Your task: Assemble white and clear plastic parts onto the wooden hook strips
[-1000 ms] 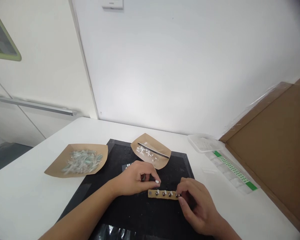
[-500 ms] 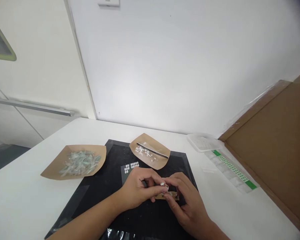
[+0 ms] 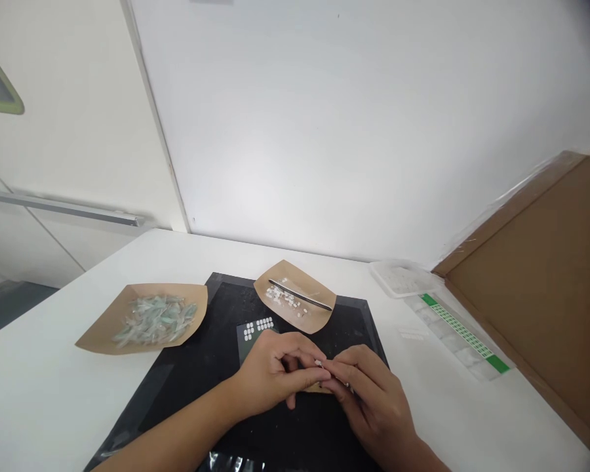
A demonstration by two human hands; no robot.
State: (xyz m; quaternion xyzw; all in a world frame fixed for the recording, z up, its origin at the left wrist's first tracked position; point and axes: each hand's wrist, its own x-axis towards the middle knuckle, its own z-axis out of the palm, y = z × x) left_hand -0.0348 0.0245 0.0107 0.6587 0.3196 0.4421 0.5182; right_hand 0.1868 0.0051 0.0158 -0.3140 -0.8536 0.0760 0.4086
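Observation:
Both hands meet over a black mat [image 3: 275,432], fingertips together. My left hand [image 3: 270,373] pinches a tiny white piece [image 3: 318,363] between thumb and forefinger. Against that same piece press the closed thumb and fingers of my right hand [image 3: 373,393], which cover most of it. Under the fingertips shows the edge of a brown strip [image 3: 317,389], largely hidden by the hands. Just behind my left hand lies a dark sheet [image 3: 246,351] bearing rows of white oval stickers [image 3: 258,326].
A brown paper tray [image 3: 96,334] at left holds crumpled clear wrappers [image 3: 160,318]. Another brown tray [image 3: 314,322] at the back holds white bits and tweezers [image 3: 299,295]. At right are a clear plastic lid [image 3: 403,278], a green-labelled clear box [image 3: 462,334] and a cardboard box [image 3: 545,282].
My right fingers have closed in over the small white piece and the brown strip, covering more of both. My left hand stays nearly in place.

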